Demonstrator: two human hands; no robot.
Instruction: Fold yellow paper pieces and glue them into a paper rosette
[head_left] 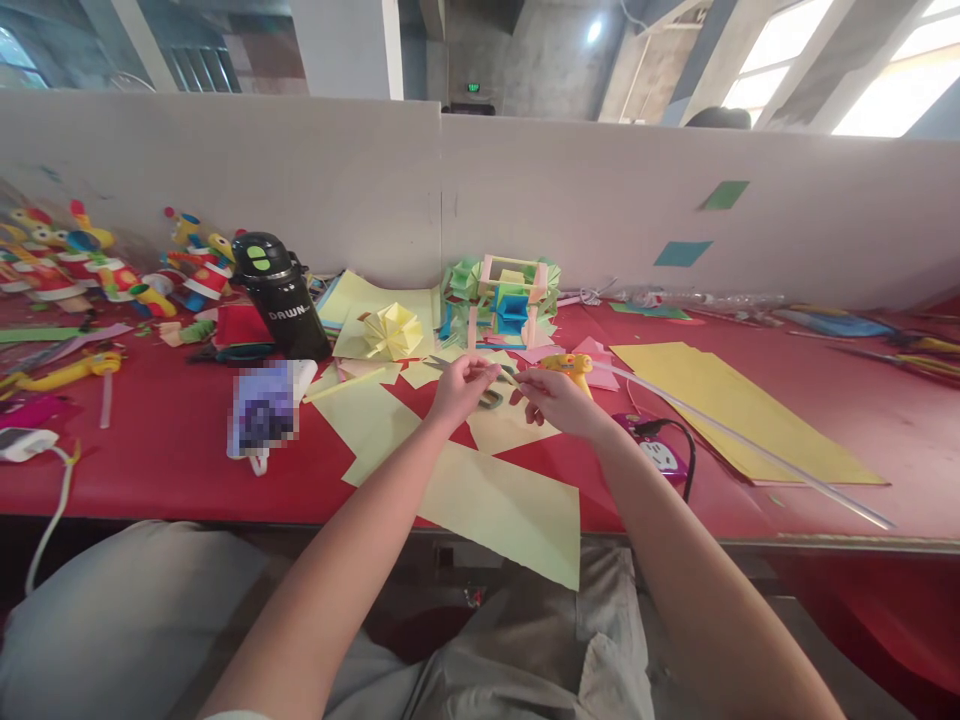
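Note:
Between the fingertips of both hands is a small, thin pale-yellow paper strip (509, 377). My left hand (463, 388) pinches its left end, thumb and forefinger together. The right end is pinched by my right hand (553, 398), its other fingers curled loosely below. Under the hands lies a pair of scissors (491, 400), partly hidden, on pale yellow paper sheets (510, 500). A yellow glue gun (568, 368) rests just behind my right hand, with a long clear glue stick (750, 445) running off to the right. A folded yellow paper ball (394, 332) sits beyond my left hand.
A paper lantern-like structure (506, 300) stands against the partition (300, 150). To the left are a black bottle (281, 300), a phone-like device (262, 410) and several toy figures (112, 265). On the right lie a purple power socket (660, 455) and yellow sheets (735, 410).

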